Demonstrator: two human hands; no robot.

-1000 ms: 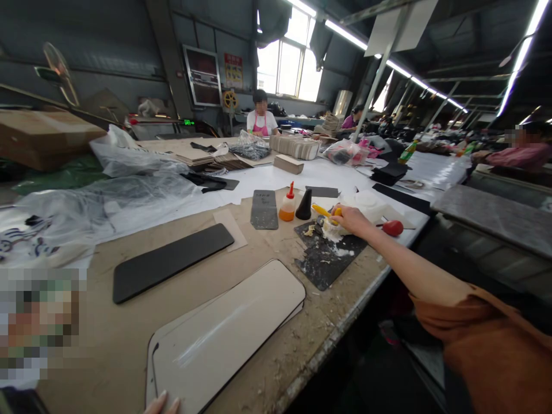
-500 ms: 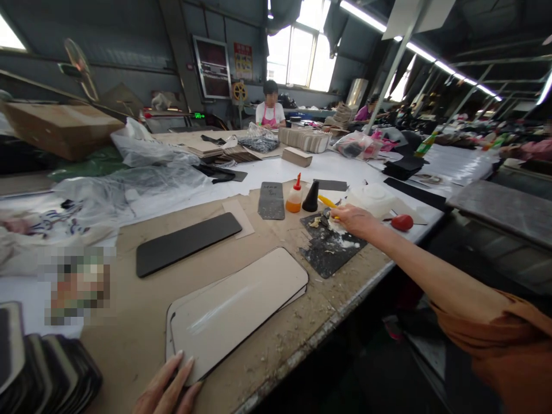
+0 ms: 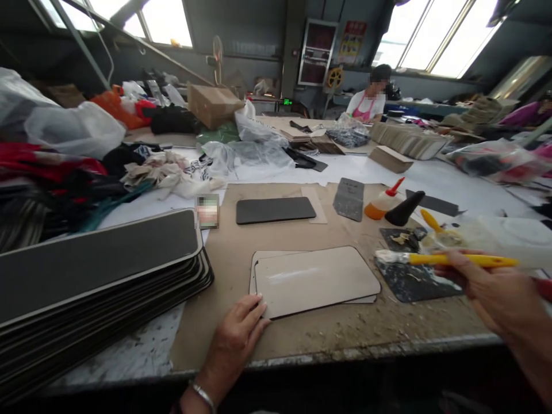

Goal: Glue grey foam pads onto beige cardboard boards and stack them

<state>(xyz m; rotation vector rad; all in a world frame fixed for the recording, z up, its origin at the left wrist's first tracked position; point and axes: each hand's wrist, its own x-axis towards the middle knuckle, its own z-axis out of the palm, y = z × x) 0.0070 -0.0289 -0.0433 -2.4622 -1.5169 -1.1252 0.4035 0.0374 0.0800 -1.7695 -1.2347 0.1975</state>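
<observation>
My right hand (image 3: 495, 287) grips a yellow-handled paintbrush (image 3: 457, 260). The brush lies nearly level, its whitish bristles pointing left above a dark, glue-spattered sheet (image 3: 401, 284). My left hand (image 3: 241, 328) rests with outstretched fingertips on the near left corner of a beige rounded panel (image 3: 319, 282); its thumb is hidden. That panel has a dark edge and a shiny streak, and overlaps another pale panel (image 3: 255, 276) at a slight angle. A dark grey rounded panel (image 3: 276, 210) lies farther back on the brown sheet (image 3: 215, 322).
A stack of dark panels (image 3: 107, 253) stands at left. Toward the right are an orange-liquid squeeze bottle (image 3: 379, 204), a black cone (image 3: 405, 208), a second yellow handle (image 3: 431, 220) and a whitish container (image 3: 513, 238). A person (image 3: 366, 106) sits across the table.
The view has swung left. My right hand has come back from the pale container area with the paintbrush, its bristles now showing. My left hand stays at the panel's corner.
</observation>
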